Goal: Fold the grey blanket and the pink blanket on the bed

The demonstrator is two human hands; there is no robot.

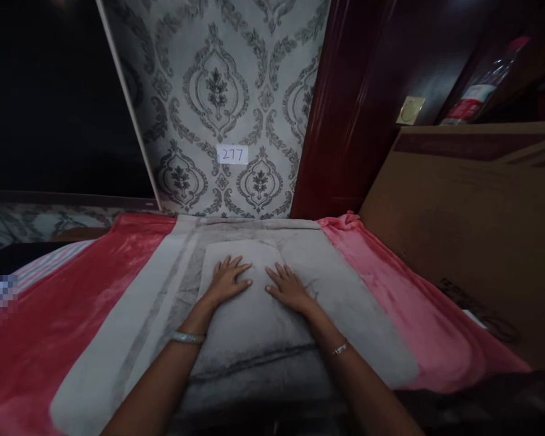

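Note:
Both hands lie palm down on a grey folded cloth, plush-looking, with a dark line across its near part. My left hand has its fingers spread on the cloth's left half, and a bangle circles that wrist. Fingers apart as well, my right hand rests on the right half, below a thin bracelet. A gap separates the two hands. Under the folded cloth spreads a larger grey and white cloth, on top of a red-pink blanket.
Behind stands a patterned wall with a paper label reading 277. A dark screen is at the left. On the right, a large cardboard box stands against the blanket, with a plastic bottle on top.

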